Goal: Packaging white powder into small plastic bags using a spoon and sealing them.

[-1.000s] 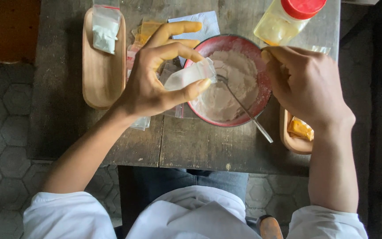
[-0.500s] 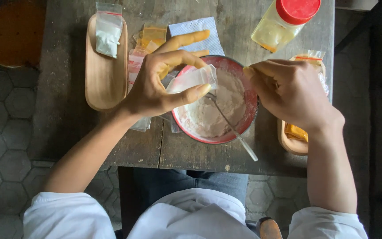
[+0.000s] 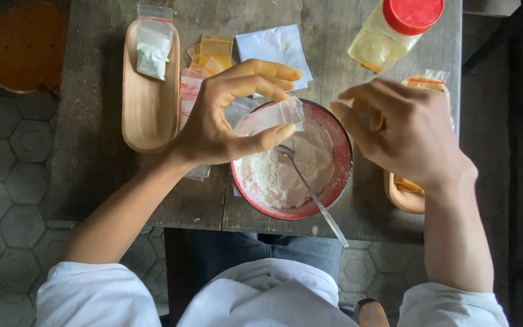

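A: Far left first; what's there?
B: Round orange-brown stool (image 3: pixel 24 45) on the hexagon-tiled floor, just off the dark wooden tabletop (image 3: pixel 92 151); on the tabletop an oblong wooden tray (image 3: pixel 146 115), a small clear bag of white powder (image 3: pixel 152 45) lying at its far end.

A: Next over?
B: Loose pile of small clear bags (image 3: pixel 198 82), some yellow-tinted, beside the tray; a pale blue paper packet (image 3: pixel 273 48) just behind the bowl.

A: Left hand?
B: Left hand (image 3: pixel 225 124) pinches a small clear plastic bag (image 3: pixel 270 115) between thumb and fingers; bag held tipped over the bowl's left rim, near-empty as far as I can see; grip closed on it.

A: Bowl?
B: Red-rimmed bowl (image 3: pixel 340 181) at the front middle of the tabletop; white flour (image 3: pixel 279 172) heaped inside; a metal spoon (image 3: pixel 310 194) rests in the flour, handle slanting out over the near rim toward the person.

A: Right hand?
B: Right hand (image 3: pixel 404 130) hovers just right of the bowl, fingers curled, motion-blurred; can't tell whether it holds anything; not touching the bowl or the bag.

A: Far right?
B: Clear bottle of yellow oil with a red cap (image 3: pixel 394 27) at the back; a second wooden tray (image 3: pixel 404 197) mostly hidden under the right hand, yellow bags in it.
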